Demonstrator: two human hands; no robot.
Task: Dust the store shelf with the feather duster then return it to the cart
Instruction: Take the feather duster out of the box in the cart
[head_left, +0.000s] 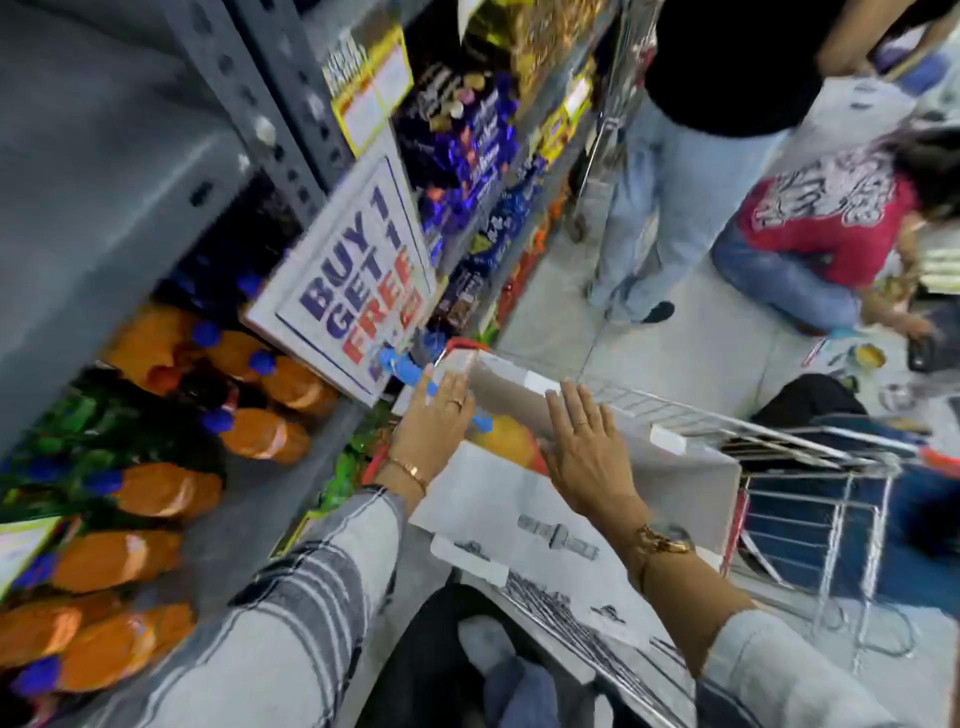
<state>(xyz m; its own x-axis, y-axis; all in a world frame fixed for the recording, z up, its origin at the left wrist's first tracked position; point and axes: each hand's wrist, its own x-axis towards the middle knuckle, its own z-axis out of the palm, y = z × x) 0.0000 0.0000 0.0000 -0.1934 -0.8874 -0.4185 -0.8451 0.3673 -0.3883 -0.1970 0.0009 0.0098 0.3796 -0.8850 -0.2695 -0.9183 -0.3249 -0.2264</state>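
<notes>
Both my hands are flat and open, fingers spread, gripping nothing. My left hand (441, 415) hovers over the near-left corner of the cart (779, 436), palm down, a ring on one finger and a thin bracelet at the wrist. Under its fingers a blue plastic piece (402, 366) pokes out toward the shelf side and shows again at a blue tip past the knuckles; it may be the handle of the feather duster, but the blur keeps me from being sure, and I see no feathers. My right hand (584, 447) lies spread on the edge of the large white box (524, 514) that sits in the cart, a ring on it too and a gold watch at the wrist.

Inside the cart, between my two hands, something yellow-orange (506, 441) shows below the box flap. The cart's wire rim runs away from my right hand, with a red corner cap at its far-left end.

Left of the cart stands the grey metal shelf (156, 171), its levels packed with orange soda bottles (260, 434) with blue caps. A white "BUY 1 GET 1 FREE" sign (353, 291) hangs from the shelf just above the cart's far-left corner. Beyond the cart, a person in light jeans (670, 197) stands in the aisle and another in a red top (826, 218) crouches on the floor.
</notes>
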